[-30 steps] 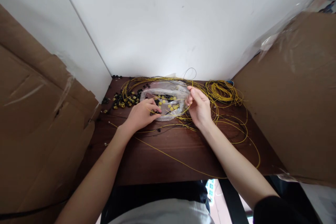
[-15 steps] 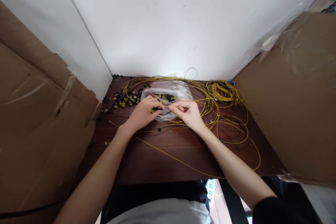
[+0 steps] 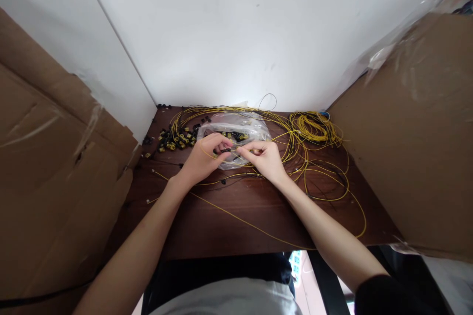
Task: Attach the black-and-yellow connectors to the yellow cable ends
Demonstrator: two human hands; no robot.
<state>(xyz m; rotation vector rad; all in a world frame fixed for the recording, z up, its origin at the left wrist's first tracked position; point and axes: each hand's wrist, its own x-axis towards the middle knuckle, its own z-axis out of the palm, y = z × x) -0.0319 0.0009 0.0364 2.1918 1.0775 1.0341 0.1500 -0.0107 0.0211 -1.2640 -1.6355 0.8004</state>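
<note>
Over the clear plastic bag (image 3: 263, 133), my two hands nearly meet at the fingertips. My left hand (image 3: 202, 158) has its thumb and fingers closed around a small black connector (image 3: 223, 150), partly covered by the fingers. Thumb and forefinger of my right hand (image 3: 269, 160) pinch a thin yellow wire, whose end is too small to make out. Inside the bag lie several black and yellow connectors (image 3: 242, 136). A further yellow wire crosses beneath both hands.
Several black connectors with yellow parts (image 3: 170, 146) are heaped at the left. Coiled yellow wire (image 3: 314, 128) rests at the back right, with looser loops (image 3: 347, 192) in front. Cardboard walls (image 3: 48, 157) and a white panel (image 3: 229, 34) enclose the brown table (image 3: 221, 236).
The fingers of my left hand have lifted slightly and moved apart from the thumb, leaving more of the black connector visible. My right hand stays almost in place.
</note>
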